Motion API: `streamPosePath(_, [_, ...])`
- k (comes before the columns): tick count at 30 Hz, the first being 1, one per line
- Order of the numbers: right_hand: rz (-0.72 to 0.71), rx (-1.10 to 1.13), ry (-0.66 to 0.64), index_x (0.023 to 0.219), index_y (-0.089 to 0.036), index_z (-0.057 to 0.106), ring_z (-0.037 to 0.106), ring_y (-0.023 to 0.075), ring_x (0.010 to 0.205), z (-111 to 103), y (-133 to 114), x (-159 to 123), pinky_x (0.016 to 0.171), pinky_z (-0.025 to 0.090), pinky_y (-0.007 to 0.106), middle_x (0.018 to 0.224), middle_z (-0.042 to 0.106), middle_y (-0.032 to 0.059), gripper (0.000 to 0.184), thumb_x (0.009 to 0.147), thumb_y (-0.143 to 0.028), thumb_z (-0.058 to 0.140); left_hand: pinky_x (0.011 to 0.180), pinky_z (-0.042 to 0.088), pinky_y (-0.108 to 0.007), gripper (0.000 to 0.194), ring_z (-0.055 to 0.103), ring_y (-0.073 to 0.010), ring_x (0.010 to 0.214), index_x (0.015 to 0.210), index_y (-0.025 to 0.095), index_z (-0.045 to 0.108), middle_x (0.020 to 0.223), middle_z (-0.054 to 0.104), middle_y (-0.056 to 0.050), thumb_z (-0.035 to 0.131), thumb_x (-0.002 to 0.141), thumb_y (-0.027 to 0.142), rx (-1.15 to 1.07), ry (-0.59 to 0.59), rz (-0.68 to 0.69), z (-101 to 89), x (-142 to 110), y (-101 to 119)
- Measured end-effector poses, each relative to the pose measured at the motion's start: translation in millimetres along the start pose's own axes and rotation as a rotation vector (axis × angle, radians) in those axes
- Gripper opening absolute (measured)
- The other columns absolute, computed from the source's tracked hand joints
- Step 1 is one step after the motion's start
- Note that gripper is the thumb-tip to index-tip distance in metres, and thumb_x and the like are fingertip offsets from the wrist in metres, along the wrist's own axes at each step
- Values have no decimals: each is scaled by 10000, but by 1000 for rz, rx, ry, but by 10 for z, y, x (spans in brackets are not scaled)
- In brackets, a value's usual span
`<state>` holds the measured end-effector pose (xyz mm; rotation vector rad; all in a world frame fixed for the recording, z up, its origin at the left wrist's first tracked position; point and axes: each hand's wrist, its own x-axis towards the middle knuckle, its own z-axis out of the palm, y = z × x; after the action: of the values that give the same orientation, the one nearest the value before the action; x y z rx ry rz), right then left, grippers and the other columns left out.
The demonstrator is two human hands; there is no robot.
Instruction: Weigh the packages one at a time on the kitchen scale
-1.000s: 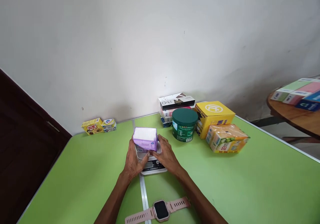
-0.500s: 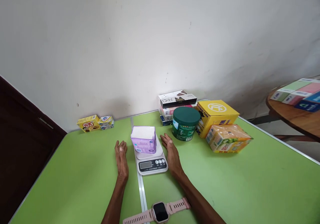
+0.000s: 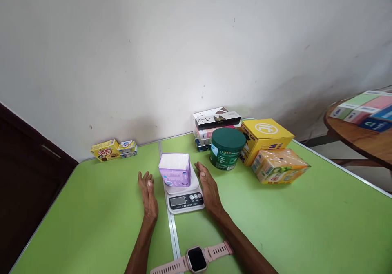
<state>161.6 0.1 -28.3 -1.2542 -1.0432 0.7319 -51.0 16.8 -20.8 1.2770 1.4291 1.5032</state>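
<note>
A purple and white packet (image 3: 175,169) stands on the plate of a small white kitchen scale (image 3: 184,198) in the middle of the green table (image 3: 92,217). My left hand (image 3: 148,196) rests on the table just left of the scale, fingers stretched out, holding nothing. On the other side of the scale my right hand (image 3: 209,187) lies flat and open, close to the scale's edge, apart from the packet.
A pink smartwatch (image 3: 196,258) lies at the near edge. Behind the scale stand a green round tin (image 3: 227,148), a yellow box (image 3: 266,139), a wrapped drink pack (image 3: 279,166) and stacked flat boxes (image 3: 214,124). Two small boxes (image 3: 114,150) sit far left. A wooden table (image 3: 361,137) with boxes is at right.
One second ago both hands held the purple packet over the scale. They let it go, moved out to either side, and now rest flat on the table.
</note>
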Motion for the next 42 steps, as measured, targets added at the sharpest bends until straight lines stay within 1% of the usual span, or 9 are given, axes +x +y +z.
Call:
streamPosePath(5, [-273,-157,31,1573,-210,482,473,340,1478,35,-205,-112,1246,334,597,1573,544,157,640,1050,-576,427,1322,182,-556,900,245,-333,1620,1689,185,86,1715,275,-213,428,1018,678,194,-47,290,111,-137,282])
streamPosePath(12, [-252,-143,-59,1606,-199,432,486,361,1460,96,-484,-231,1233,372,570,1573,531,184,717,983,-513,598,1292,275,-499,857,372,-334,1536,1642,141,232,1624,370,-224,436,1011,684,193,-254,297,402,-361,737])
streamPosePath(16, [-256,-176,80,1625,-217,392,500,359,1435,-190,-567,-328,1197,411,578,1567,527,172,702,1002,-492,560,1255,340,-497,831,411,-333,1494,1643,174,216,1581,403,-199,509,1007,623,166,-390,372,642,-616,926])
streamPosePath(21, [-259,-304,323,1602,-243,419,534,364,1382,-804,-477,-414,1140,458,581,1514,566,166,682,992,-501,579,1273,312,-516,868,359,-343,1533,1666,181,144,1632,337,-211,563,1002,548,95,-616,420,1127,-945,920])
streamPosePath(27, [-253,-395,359,1533,-213,483,562,361,1356,-1268,-145,-221,1133,456,587,1476,599,178,621,982,-495,532,1303,248,-539,939,235,-347,1604,1670,143,96,1680,230,-248,612,977,509,79,-685,339,1640,-1170,577])
streamPosePath(32, [-231,-524,470,1408,-149,530,597,387,1255,-1298,-60,-349,1026,517,587,1340,624,235,560,996,-527,499,1325,203,-514,941,184,-334,1636,1677,184,124,1722,170,-223,625,965,541,102,-668,217,1569,-1209,404])
streamPosePath(37, [-150,-517,426,1142,-200,586,670,314,918,-1237,-57,-564,803,589,489,1069,666,159,414,985,-578,526,1288,299,-505,859,388,-338,1542,1656,191,263,1636,374,-209,584,974,604,129,-814,93,1407,-1025,543])
streamPosePath(39, [-160,-471,351,1182,-204,582,685,315,985,-1214,-57,-515,860,590,493,1121,687,163,420,990,-569,505,1267,334,-488,830,442,-331,1495,1637,169,317,1564,451,-207,550,983,624,124,-909,52,1472,-929,647])
streamPosePath(42, [-143,-443,314,1254,-195,578,677,333,1127,-1223,-76,-361,950,576,516,1230,692,186,479,971,-571,494,1263,329,-473,863,446,-346,1480,1625,109,328,1554,430,-231,541,975,635,140,-955,-25,1667,-827,757])
